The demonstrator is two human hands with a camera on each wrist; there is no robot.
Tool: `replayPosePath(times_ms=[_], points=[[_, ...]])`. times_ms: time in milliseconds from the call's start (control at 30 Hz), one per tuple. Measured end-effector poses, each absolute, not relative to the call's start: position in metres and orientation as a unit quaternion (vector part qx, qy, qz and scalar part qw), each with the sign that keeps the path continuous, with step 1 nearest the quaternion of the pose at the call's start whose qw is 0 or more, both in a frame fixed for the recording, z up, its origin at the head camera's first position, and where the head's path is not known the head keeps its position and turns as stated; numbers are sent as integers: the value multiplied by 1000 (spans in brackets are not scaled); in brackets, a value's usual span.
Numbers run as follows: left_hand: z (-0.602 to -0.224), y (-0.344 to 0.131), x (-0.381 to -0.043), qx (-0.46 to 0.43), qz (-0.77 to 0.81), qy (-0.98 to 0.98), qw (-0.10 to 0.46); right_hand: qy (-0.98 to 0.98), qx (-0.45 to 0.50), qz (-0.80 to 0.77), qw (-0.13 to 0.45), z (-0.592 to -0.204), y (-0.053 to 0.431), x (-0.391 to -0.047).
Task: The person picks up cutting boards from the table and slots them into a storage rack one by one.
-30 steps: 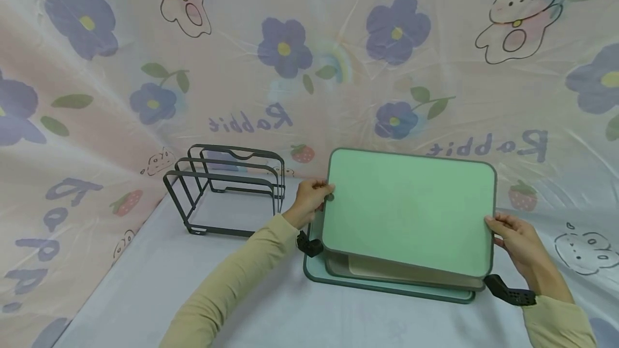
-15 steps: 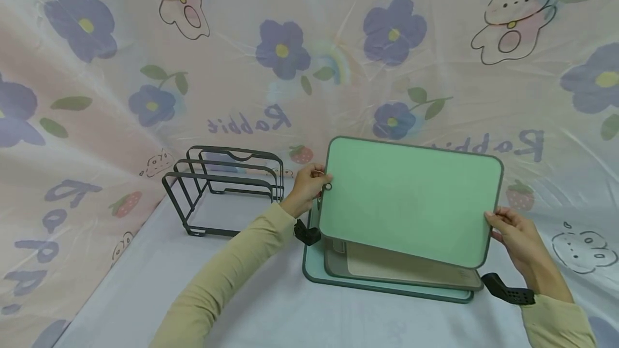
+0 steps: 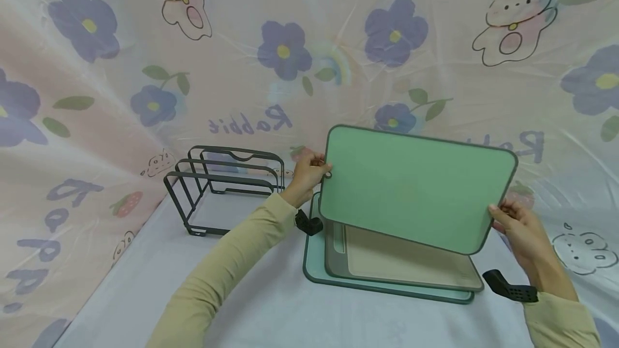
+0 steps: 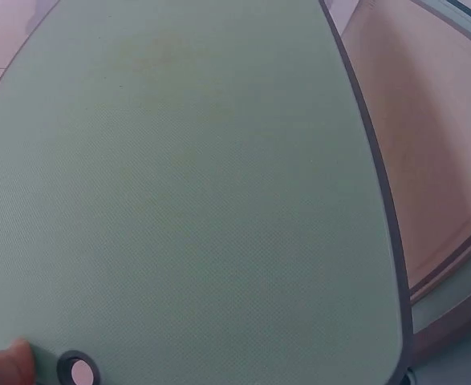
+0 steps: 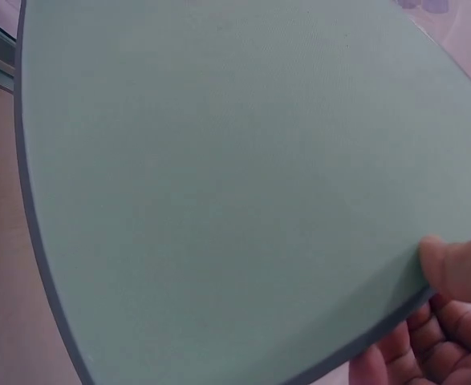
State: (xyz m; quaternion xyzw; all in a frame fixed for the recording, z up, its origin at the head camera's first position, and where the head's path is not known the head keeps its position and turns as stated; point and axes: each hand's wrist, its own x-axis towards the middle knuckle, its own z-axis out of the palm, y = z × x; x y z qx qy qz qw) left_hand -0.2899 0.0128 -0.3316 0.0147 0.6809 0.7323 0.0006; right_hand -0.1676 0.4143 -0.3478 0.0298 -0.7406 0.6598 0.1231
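A light green cutting board (image 3: 416, 189) with a dark rim is held up by both hands, its far side raised. My left hand (image 3: 307, 176) pinches its left edge, the thumb beside a small ringed hole (image 4: 79, 369). At the right edge my right hand (image 3: 521, 230) grips it, thumb on the green face and fingers curled behind, as the right wrist view shows. Beneath it lies a beige cutting board (image 3: 406, 259) with a grey border and a slot at its left end. That one rests on a larger pale teal board (image 3: 387, 289) on the table.
A black wire rack (image 3: 227, 179) with several upright loops stands on the white-covered table (image 3: 271, 310), left of the boards and just beyond my left forearm. A curtain (image 3: 338, 42) printed with flowers and rabbits hangs close behind.
Both hands have lifted the green board higher off the stack, its right end swinging up and outward. More of the beige board underneath now shows. The rack and lower boards have stayed put.
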Motion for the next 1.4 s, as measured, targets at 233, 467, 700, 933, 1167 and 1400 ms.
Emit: replayPosePath(times_ms=[233, 467, 700, 933, 1167, 1400], points=[[-318, 9, -294, 30, 720, 693, -20, -741, 41, 655, 142, -340, 409, -169], [-305, 4, -299, 21, 713, 700, -27, -750, 42, 641, 159, -332, 402, -172], [-297, -2, -303, 24, 704, 708, -37, -750, 32, 640, 165, -325, 395, -174], [-286, -12, -307, 19, 708, 705, -40, -745, 26, 644, 172, -317, 384, -178], [-272, -22, -314, 31, 721, 692, -19, -740, 11, 648, 181, -306, 375, -182], [-265, -37, -318, 26, 719, 695, -10, -722, 32, 664, 191, -299, 362, -188]])
